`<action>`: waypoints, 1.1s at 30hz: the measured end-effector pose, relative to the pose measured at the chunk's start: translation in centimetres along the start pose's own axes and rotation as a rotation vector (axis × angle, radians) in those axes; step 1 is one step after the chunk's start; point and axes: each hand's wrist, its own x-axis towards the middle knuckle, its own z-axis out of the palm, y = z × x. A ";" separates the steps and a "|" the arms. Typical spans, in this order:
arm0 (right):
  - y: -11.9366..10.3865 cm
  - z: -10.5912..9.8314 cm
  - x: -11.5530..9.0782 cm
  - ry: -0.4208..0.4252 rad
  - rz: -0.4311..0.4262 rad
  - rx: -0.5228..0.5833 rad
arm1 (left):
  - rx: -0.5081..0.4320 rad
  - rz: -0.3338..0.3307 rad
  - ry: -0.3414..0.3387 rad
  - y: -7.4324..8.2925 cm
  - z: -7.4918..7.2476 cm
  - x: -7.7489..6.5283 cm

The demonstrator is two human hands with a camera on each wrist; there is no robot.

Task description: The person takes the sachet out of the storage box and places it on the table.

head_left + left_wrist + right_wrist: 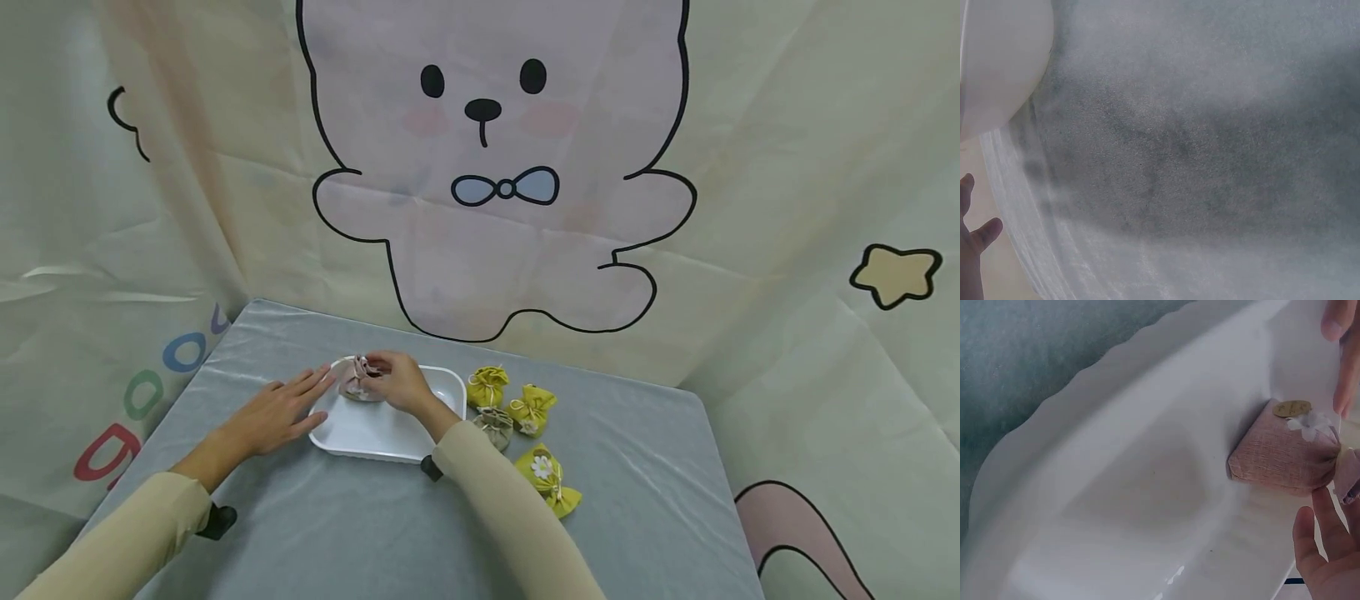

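A small pink drawstring pouch (355,385), with a white flower and an oval tag, stands at the left end of a white tray (382,433). My right hand (401,383) reaches over the tray and pinches the pouch near its gathered top. In the right wrist view, fingers (1329,550) lie close against the pouch neck. My left hand (277,414) rests at the tray's left edge, its fingers spread and straight. Only some of its fingers (982,240) show in the left wrist view, below the tray corner.
To the right of the tray lie two yellow-green pouches (487,386) (533,410), a grey-green pouch (493,427), and nearer me a yellow-green pouch with a white flower (546,477). A grey cloth (637,483) covers the table, with a printed curtain (750,208) behind.
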 end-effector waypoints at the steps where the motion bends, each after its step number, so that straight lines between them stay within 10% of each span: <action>1: 0.0 0.1 0.0 0.005 -0.004 -0.002 | 0.001 0.003 0.004 0.0 0.0 0.0; 33: -0.8 0.3 -0.4 0.123 -0.037 -0.290 | 0.008 0.007 0.031 -0.2 0.5 -0.1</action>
